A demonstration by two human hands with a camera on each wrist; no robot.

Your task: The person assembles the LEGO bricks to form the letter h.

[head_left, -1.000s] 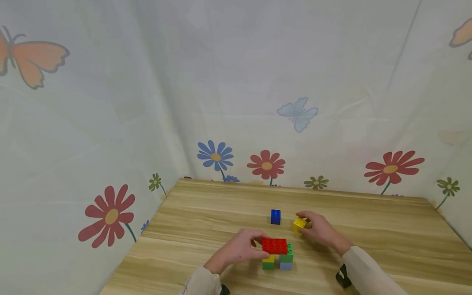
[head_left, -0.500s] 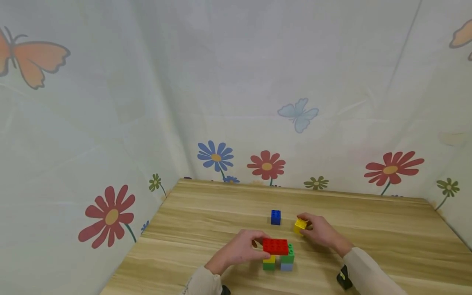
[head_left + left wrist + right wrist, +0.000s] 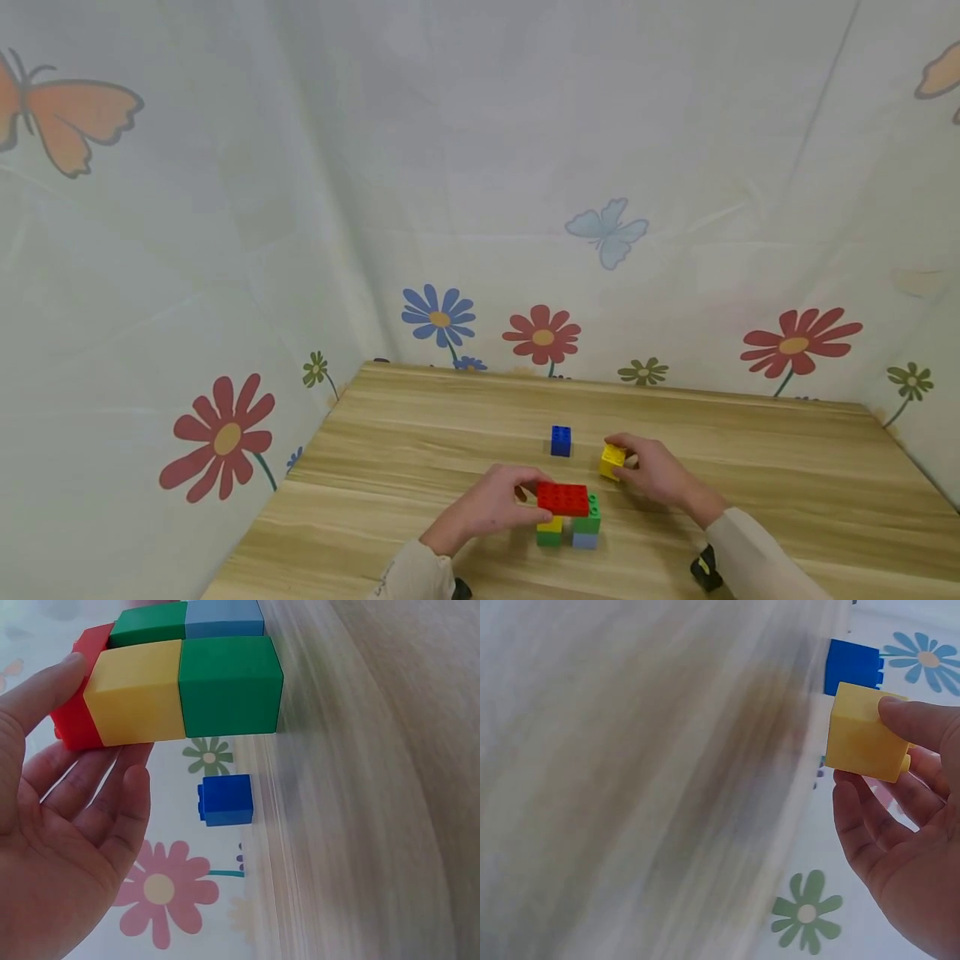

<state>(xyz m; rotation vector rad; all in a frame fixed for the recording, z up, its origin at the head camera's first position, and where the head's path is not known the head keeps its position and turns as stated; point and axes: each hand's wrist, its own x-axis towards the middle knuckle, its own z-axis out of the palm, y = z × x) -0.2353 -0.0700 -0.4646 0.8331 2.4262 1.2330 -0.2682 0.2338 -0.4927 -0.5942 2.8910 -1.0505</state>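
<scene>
My left hand (image 3: 495, 502) grips a long red toy brick (image 3: 563, 499) at its left end, thumb at the front. The red brick bridges two short stacks. On the left a yellow brick (image 3: 136, 691) sits over a green brick (image 3: 230, 685); on the right a second green brick (image 3: 587, 517) tops a light blue one (image 3: 585, 541). Farther back, my right hand (image 3: 662, 474) pinches a separate yellow brick (image 3: 612, 461) between thumb and fingers. Its studs point up in the head view.
A dark blue brick (image 3: 561, 441) stands alone on the wooden table (image 3: 420, 425), left of the right hand. Behind the table hangs a pale curtain (image 3: 480, 167) printed with flowers and butterflies. A small black object (image 3: 706, 569) shows below the right sleeve.
The right hand and its yellow brick have shifted slightly to the right and nearer. My left hand keeps its grip on the red brick, nearly still.
</scene>
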